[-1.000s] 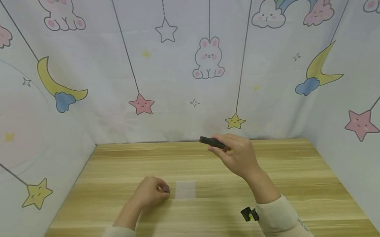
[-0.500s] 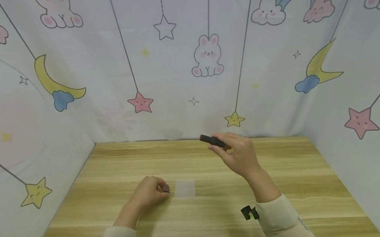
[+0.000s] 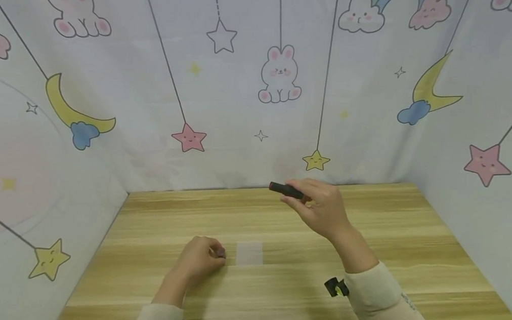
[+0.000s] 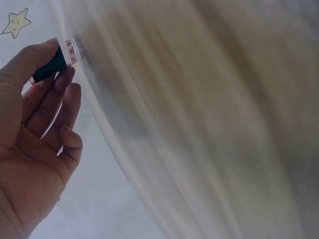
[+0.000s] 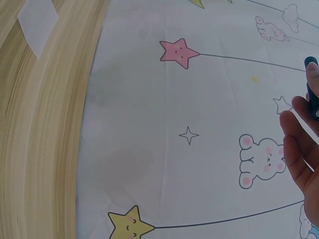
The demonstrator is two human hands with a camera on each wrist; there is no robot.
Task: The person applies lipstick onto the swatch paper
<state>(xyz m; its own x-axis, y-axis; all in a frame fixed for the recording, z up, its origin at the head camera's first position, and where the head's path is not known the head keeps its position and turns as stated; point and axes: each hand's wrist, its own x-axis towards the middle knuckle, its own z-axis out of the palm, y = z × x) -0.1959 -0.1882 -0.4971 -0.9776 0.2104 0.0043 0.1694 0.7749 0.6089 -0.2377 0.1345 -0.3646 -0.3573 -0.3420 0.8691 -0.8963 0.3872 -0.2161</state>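
Holding a black tube (image 3: 286, 190), poking out from the right grip (image 3: 323, 207), and pinching a short dark stub (image 4: 51, 66) in the left grip (image 3: 198, 260), near a paper square (image 3: 250, 253). Probably light, hard, slippery: pinch round the middle.

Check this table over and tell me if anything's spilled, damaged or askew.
Nothing stands out. The white square lies flat on the wooden tabletop, with no spill or tear visible. The left hand pinches a small dark item; the right hand holds a black cylinder in the air.
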